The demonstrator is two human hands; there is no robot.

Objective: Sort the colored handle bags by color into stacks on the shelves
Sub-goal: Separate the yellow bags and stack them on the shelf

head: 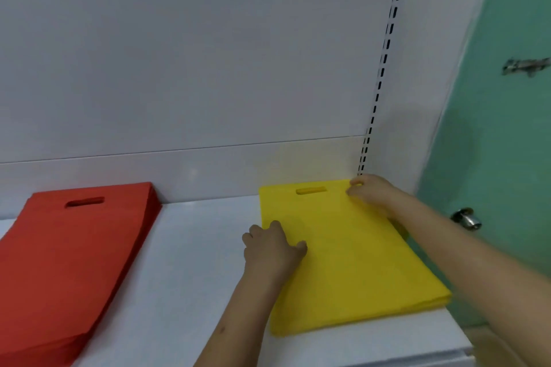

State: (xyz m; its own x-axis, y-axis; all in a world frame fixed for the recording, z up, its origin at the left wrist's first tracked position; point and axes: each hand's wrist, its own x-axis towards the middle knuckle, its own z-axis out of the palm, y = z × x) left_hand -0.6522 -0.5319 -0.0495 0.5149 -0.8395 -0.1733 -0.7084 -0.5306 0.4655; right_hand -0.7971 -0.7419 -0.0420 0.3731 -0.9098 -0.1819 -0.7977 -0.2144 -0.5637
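Fingers (277, 229) flat on yellow bag stack (343, 259), handle slot (311, 190) rearward

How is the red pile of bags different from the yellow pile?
The red stack lies on the left of the white shelf; the yellow stack lies on the right. Nobody touches the red stack, while the left hand presses the yellow stack's left edge and the right hand holds its far corner. Both lie flat, with a cut-out handle slot toward the back.

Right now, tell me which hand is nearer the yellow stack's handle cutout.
Right. The right hand grips the yellow stack's far right corner, just beside the handle cutout. The left hand presses the stack's left edge, farther toward the person.
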